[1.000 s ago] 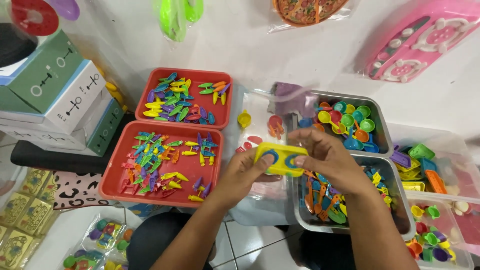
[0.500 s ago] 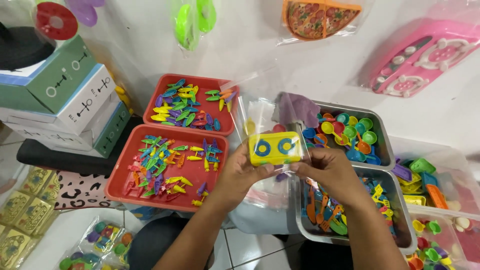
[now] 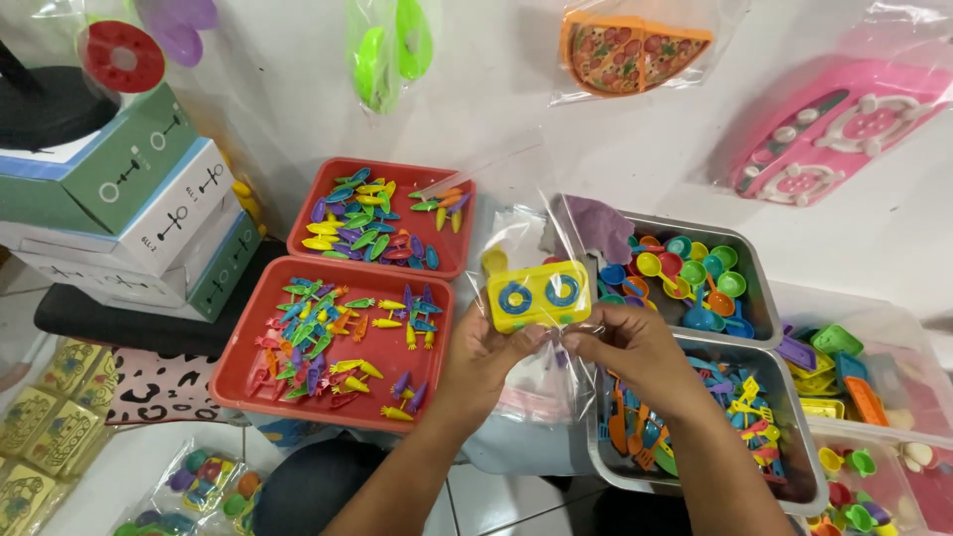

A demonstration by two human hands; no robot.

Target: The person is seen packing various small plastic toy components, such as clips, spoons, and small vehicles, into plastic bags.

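Yellow toy stove (image 3: 537,295) above both hands, left hand (image 3: 483,359), right hand (image 3: 629,349) clamped on its lower edge.

Both hands pinch a yellow toy stove (image 3: 538,295) inside a clear plastic bag (image 3: 526,328): left hand (image 3: 483,359) at seven o'clock, right hand (image 3: 635,349) at five. Red trays (image 3: 233,382) lie at nine o'clock.

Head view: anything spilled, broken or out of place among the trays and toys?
Nothing stands out. Both hands hold a yellow toy stove against a clear bag; small pieces sit inside their red trays and metal trays.
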